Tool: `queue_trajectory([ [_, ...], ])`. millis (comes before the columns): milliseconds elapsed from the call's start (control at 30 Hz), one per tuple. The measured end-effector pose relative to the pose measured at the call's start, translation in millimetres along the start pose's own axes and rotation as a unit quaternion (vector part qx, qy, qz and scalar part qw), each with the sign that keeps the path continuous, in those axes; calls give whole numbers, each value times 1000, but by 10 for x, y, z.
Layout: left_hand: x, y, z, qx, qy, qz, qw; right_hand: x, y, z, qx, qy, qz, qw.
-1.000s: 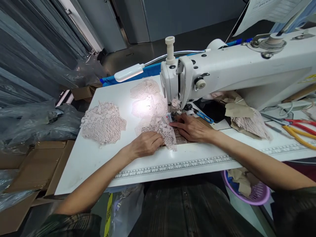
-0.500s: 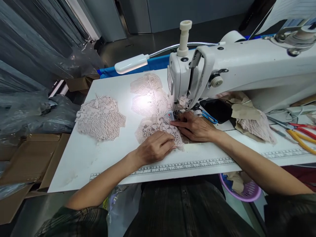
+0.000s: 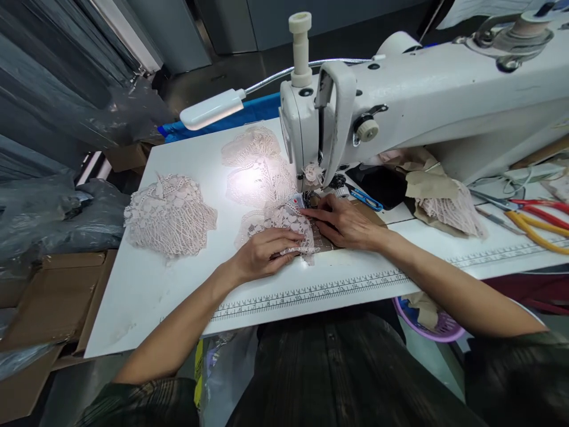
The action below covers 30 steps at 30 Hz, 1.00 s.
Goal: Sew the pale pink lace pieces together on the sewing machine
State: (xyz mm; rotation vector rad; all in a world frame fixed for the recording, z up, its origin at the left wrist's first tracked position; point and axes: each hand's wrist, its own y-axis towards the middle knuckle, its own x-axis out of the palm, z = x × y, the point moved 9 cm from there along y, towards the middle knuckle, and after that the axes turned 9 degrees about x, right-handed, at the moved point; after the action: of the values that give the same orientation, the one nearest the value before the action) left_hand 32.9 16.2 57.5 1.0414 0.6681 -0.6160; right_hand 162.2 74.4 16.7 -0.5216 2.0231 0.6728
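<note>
A pale pink lace piece (image 3: 291, 220) lies under the needle area of a white sewing machine (image 3: 311, 127). My left hand (image 3: 267, 252) grips its near edge, with fingers and thumb closed on the lace. Close to the presser foot, my right hand (image 3: 340, 222) rests with its fingers stretched out, the index fingertip touching the lace's right side. More lace (image 3: 258, 172) spreads behind the piece, brightly lit by the lamp. The needle itself is hidden behind the machine head and my fingers.
A heap of lace (image 3: 171, 216) sits at the left. Blue thread snips (image 3: 367, 200), a black phone-like object (image 3: 382, 185) and scissors with yellow and red handles (image 3: 533, 228) lie right. A ruler strip (image 3: 311, 295) runs along the front. A lamp (image 3: 212, 110) hangs above.
My view has shifted, moving the scene left in the picture. My left hand has turned up the lace's near edge, which now shows as a fold between its fingers. My right hand stays by the presser foot.
</note>
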Motion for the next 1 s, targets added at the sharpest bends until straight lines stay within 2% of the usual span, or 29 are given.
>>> queue_trajectory([
  [167, -45, -9, 30, -21, 64, 45, 997, -171, -28, 39, 31, 86, 9, 996],
  [267, -127, -39, -3, -46, 101, 92, 990, -190, -77, -95, -23, 137, -17, 990],
  [333, -146, -46, -10, -51, 113, 108, 986, -136, -114, -209, -65, 128, -47, 989],
  [433, -112, -38, -19, -54, 112, 102, 987, -29, -151, -310, -100, 71, -82, 989],
  [500, -88, -35, -35, -61, 108, 93, 988, -23, -153, -321, -100, 59, -84, 990],
  [700, -87, -56, -121, -109, 124, 80, 983, -123, -162, -440, -103, 159, -82, 978],
  [867, -98, -73, -171, -146, 132, 75, 977, 69, -218, -631, -151, 74, -117, 979],
  [1000, -147, -67, -180, -150, 136, 99, 974, 48, -211, -615, -156, 114, -127, 973],
])
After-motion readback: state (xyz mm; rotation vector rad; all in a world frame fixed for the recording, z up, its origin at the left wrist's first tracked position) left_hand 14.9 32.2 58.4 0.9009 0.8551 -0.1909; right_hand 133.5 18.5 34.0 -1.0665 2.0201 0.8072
